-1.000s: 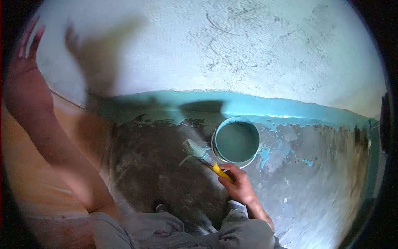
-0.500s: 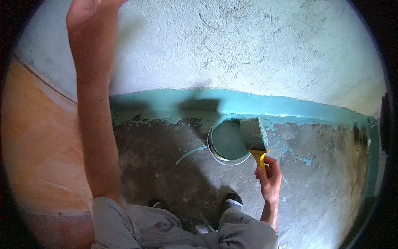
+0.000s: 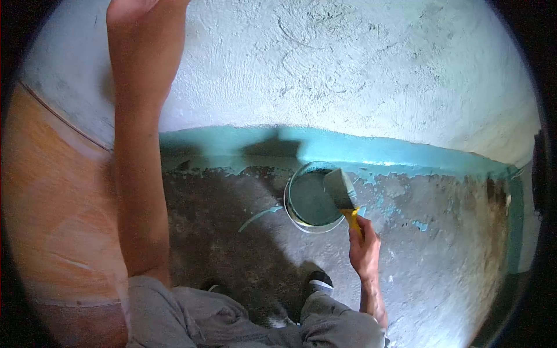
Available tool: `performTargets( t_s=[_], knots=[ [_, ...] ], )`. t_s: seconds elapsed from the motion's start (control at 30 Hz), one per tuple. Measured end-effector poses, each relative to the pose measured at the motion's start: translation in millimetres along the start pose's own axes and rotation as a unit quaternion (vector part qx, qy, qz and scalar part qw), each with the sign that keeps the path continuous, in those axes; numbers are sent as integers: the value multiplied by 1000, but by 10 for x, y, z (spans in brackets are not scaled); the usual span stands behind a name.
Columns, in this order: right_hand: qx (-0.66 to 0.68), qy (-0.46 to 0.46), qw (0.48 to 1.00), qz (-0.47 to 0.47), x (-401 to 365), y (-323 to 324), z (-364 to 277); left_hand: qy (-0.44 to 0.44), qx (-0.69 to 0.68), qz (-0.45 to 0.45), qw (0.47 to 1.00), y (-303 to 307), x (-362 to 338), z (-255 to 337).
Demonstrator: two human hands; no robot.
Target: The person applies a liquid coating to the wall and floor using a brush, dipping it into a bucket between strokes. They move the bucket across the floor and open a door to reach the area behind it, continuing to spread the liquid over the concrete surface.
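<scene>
My right hand [image 3: 365, 248] is closed around the yellow handle of a wide paintbrush [image 3: 341, 190]. The brush's paint-coated head slants up and left, overlapping the right side of a round bucket [image 3: 288, 210]. Teal-green paint [image 3: 311, 200] lies inside that bucket, which stands on the floor close to the wall's base. On the left my other arm reaches upward across the view. Only the base of my left hand [image 3: 132, 8] shows at the top edge, in front of the wall; its fingers are out of frame.
Rough pale wall [image 3: 360, 75] rises ahead, with a teal painted band [image 3: 371, 152] along its base. Paint drips [image 3: 419, 225] and a streak mark the grey floor [image 3: 429, 272]. An orange-brown surface [image 3: 64, 214] borders the left. My shoe [image 3: 321, 283] is below the bucket.
My right hand and the paintbrush have shifted slightly left, the brush tilting further left over the bucket. My left arm has moved a little to the right in view.
</scene>
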State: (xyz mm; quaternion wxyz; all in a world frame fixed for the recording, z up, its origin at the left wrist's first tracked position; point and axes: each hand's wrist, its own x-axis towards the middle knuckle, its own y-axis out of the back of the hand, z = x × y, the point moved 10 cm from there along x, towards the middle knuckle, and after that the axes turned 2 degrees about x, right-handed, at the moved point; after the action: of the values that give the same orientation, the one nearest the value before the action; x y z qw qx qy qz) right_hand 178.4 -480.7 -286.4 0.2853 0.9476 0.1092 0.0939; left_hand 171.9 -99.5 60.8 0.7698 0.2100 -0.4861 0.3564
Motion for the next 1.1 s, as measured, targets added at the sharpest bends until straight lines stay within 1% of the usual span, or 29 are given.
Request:
performTargets(
  t_s=[0.03, 0.07, 0.13, 0.17, 0.23, 0.27, 0.33, 0.37, 0.43, 0.47, 0.53, 0.57, 0.63, 0.67, 0.73, 0.77, 0.83, 0.87, 0.93, 1.03, 1.1],
  knots=[
    [-24, -4, 1000, 9, -15, 16, 11, -1, 1, -1, 1000, 9, -5, -11],
    [-19, -13, 1000, -7, -8, 0, 21, -1, 70, -1, 998, -123, -142, 319],
    [-6, -26, 999, -28, 81, -18, 4, -12, 131, 1, 991, -208, -183, 500],
    [-5, -26, 999, -22, 78, -5, 3, -22, 125, 4, 992, -205, -160, 473],
    [-2, -31, 999, -15, 52, -44, 39, -15, 117, -1, 993, -223, -140, 511],
    [-11, -8, 1000, -10, 57, -62, 16, 3, 113, -8, 994, -231, -161, 577],
    [-28, 36, 999, -1, 37, -77, -16, 11, 115, -9, 993, -218, -190, 604],
    [-28, 13, 999, -11, 28, -104, 51, -1, 118, -2, 993, -206, -169, 551],
    [-26, -29, 999, -30, 17, -165, 166, -22, 102, 3, 995, -215, -130, 488],
    [-24, -32, 999, -31, 21, -166, 151, -26, 84, 1, 996, -215, -129, 459],
    [-18, -39, 999, -33, 1, -151, 107, 24, -26, -17, 999, -151, -53, 240],
    [-16, -50, 998, -32, 4, -143, 124, 73, -120, -32, 990, -15, 60, 22],
    [-8, -69, 997, -27, 15, -139, 173, 67, -135, -57, 987, -29, 116, 96],
    [-4, -65, 998, -26, 2, -131, 191, 22, -55, -64, 996, -79, 10, 201],
    [3, -53, 998, -21, 24, -118, 227, -26, 32, -46, 998, -189, -77, 362],
    [14, -73, 997, -29, 23, -114, 250, -24, 42, -23, 999, -199, -96, 373],
    [34, -113, 992, -48, 11, -114, 271, -3, 66, -15, 998, -153, -83, 356],
    [40, -100, 993, -40, 19, -108, 269, 16, 79, -29, 996, -134, -34, 356],
    [50, -75, 996, -24, 10, -96, 296, 8, 74, -40, 996, -133, -32, 352],
    [49, -101, 993, -44, 21, -79, 358, -47, 38, -38, 997, -173, -76, 322],
    [-28, -1, 999, -18, 86, 39, 233, -49, 45, -42, 997, -224, -114, 327]
  ],
)
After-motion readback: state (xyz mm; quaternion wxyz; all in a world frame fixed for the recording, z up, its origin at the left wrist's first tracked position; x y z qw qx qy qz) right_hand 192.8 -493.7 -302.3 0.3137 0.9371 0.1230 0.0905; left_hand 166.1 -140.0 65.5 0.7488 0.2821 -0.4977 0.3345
